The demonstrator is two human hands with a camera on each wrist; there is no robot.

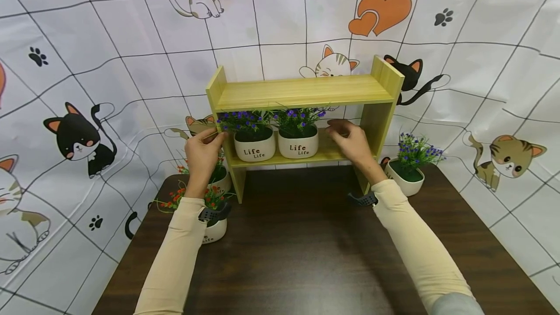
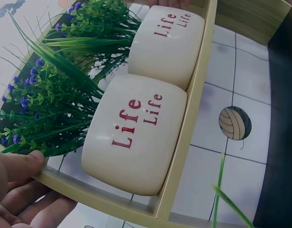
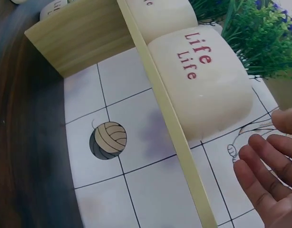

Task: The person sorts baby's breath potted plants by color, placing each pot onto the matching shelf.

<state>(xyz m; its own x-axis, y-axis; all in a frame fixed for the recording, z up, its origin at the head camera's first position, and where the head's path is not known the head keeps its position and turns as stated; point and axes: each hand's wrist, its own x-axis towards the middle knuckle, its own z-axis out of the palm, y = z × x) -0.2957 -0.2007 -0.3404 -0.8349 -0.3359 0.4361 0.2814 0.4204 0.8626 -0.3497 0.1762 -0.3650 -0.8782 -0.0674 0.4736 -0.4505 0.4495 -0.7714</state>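
Observation:
A light wooden shelf (image 1: 302,92) stands on the table against the wall. On its lower board sit two white flowerpots side by side, a left pot (image 1: 255,146) and a right pot (image 1: 298,145), both lettered "Life" and holding purple-flowered artificial plants. At the left side panel, my left hand (image 1: 202,154) grips the wood, thumb (image 2: 34,160) on the inner side by the leaves and the other fingers outside. My right hand (image 1: 353,146) is over the lower board, right of the right pot. Its fingers (image 3: 262,164) are spread loosely, apart from the pot, holding nothing.
Right of the shelf stands another purple-flowered pot (image 1: 407,176). Two red-flowered pots, a front one (image 1: 216,231) and a rear one (image 1: 223,183), stand to the left, partly behind my left arm. The dark table (image 1: 297,256) extends toward me; a cat-print wall covering (image 1: 280,23) backs everything.

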